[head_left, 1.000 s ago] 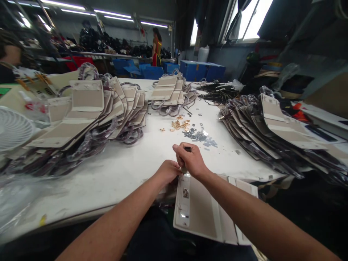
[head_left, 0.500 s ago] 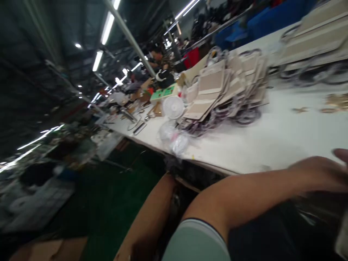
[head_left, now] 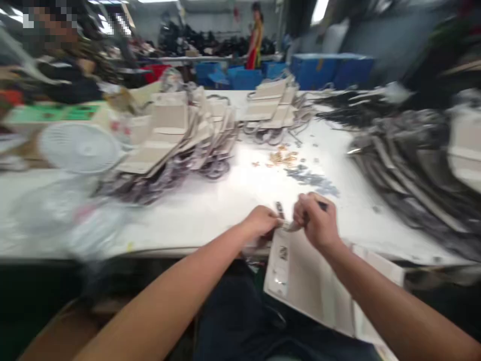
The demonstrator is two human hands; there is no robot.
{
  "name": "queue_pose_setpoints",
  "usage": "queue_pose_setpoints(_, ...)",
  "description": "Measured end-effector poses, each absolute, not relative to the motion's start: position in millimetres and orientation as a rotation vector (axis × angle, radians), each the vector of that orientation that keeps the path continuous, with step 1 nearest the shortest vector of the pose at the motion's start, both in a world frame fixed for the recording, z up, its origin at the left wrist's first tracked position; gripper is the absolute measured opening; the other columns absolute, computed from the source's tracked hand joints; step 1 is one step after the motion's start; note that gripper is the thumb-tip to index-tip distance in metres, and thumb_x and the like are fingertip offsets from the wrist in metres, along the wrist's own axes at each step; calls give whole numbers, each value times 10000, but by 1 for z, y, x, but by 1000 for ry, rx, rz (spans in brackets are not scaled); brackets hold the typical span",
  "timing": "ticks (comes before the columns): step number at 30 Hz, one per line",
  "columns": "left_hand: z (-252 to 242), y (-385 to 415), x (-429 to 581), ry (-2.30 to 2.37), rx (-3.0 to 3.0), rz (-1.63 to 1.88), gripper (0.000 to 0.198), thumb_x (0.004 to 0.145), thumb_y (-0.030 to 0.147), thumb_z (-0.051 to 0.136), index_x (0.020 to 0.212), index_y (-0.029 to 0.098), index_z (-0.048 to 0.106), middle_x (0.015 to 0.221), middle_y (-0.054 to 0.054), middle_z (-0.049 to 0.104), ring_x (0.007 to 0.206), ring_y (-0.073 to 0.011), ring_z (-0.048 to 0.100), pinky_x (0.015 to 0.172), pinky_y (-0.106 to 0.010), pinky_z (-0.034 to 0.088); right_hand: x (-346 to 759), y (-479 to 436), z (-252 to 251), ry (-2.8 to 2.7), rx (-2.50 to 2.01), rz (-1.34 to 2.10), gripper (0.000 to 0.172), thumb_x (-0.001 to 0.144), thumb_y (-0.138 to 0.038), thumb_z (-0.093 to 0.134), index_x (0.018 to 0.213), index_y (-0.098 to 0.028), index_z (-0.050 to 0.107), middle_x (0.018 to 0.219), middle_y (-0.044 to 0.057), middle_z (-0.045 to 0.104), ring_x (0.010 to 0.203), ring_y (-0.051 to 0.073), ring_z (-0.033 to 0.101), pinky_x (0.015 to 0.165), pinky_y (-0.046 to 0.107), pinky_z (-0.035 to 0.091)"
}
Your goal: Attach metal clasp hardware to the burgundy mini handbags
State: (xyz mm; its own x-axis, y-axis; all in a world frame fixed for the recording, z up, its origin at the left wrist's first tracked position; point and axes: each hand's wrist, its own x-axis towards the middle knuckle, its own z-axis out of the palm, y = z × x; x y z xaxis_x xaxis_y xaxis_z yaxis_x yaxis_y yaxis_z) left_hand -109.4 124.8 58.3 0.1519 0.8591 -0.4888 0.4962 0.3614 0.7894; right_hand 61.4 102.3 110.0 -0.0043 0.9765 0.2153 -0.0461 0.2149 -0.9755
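A beige panel (head_left: 308,276) with a metal fitting near its left edge lies over the table's front edge and my lap. My left hand (head_left: 262,222) is closed at the panel's upper corner, pinching it. A small dark piece (head_left: 279,209) sticks up just beyond those fingertips. Close by on the right, my right hand (head_left: 317,220) makes a fist around a dark-handled tool (head_left: 322,205). Only the dark end of its handle shows clearly; blur hides the working end near the panel's corner.
Stacks of beige panels (head_left: 169,125) stand at left and back on the white table (head_left: 248,185). Gold pieces (head_left: 281,157) and silver pieces (head_left: 311,179) lie beyond my hands. Dark straps (head_left: 409,165) fill the right side; a white fan (head_left: 79,148) stands left. A person (head_left: 256,37) is far behind.
My view has swung right and levelled out. Both hands now show together at the beige panel; earlier one arm reached right and the panel was not clearly visible.
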Motion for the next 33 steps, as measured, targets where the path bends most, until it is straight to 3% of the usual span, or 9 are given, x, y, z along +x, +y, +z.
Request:
queue_pose_setpoints(3, 45, 151, -70, 1313, 1364, 400, 254, 878, 372, 752, 825, 132, 690, 671, 9, 626, 553, -119, 558, 517, -247, 453, 84, 116, 120, -1232, -945, 978, 497, 922, -540, 667, 605, -251, 415, 486, -58, 438, 429, 115, 430, 436, 265, 375)
queue_pose_setpoints(5, 40, 154, -70, 1275, 1363, 434, 281, 811, 391, 756, 698, 151, 664, 541, 29, 555, 465, -110, 485, 459, -244, 356, 81, 120, 126, -1241, -840, 988, 499, 934, -530, 671, 615, -251, 408, 495, -69, 419, 422, 106, 400, 435, 260, 356)
queue_pose_setpoints(15, 49, 148, -74, 1328, 1383, 508, 254, 695, 357, 693, 555, 185, 570, 479, 28, 483, 463, -110, 424, 459, -245, 297, 68, 126, 88, -1393, -902, 1055, 480, 936, -494, 676, 585, -223, 493, 514, -44, 484, 496, 117, 422, 509, 281, 362)
queue_pose_setpoints(22, 46, 150, -75, 1334, 1386, 503, 169, 689, 332, 668, 624, 182, 625, 495, 27, 525, 457, -118, 452, 449, -241, 287, 73, 126, 98, -1284, -822, 1064, 485, 943, -541, 652, 613, -243, 458, 514, -56, 454, 460, 115, 399, 486, 282, 361)
queue_pose_setpoints(27, 49, 149, -75, 1327, 1387, 488, 205, 704, 331, 649, 575, 185, 583, 471, 25, 495, 443, -119, 443, 447, -249, 306, 66, 128, 96, -1296, -863, 1088, 441, 924, -455, 681, 601, -233, 478, 497, -56, 460, 460, 113, 401, 480, 280, 344)
queue_pose_setpoints(33, 41, 151, -76, 1311, 1360, 502, 234, 724, 393, 717, 673, 175, 649, 514, 32, 531, 453, -108, 447, 438, -235, 307, 77, 118, 100, -1245, -791, 1015, 442, 945, -479, 655, 631, -246, 449, 540, -51, 475, 475, 118, 418, 498, 285, 367)
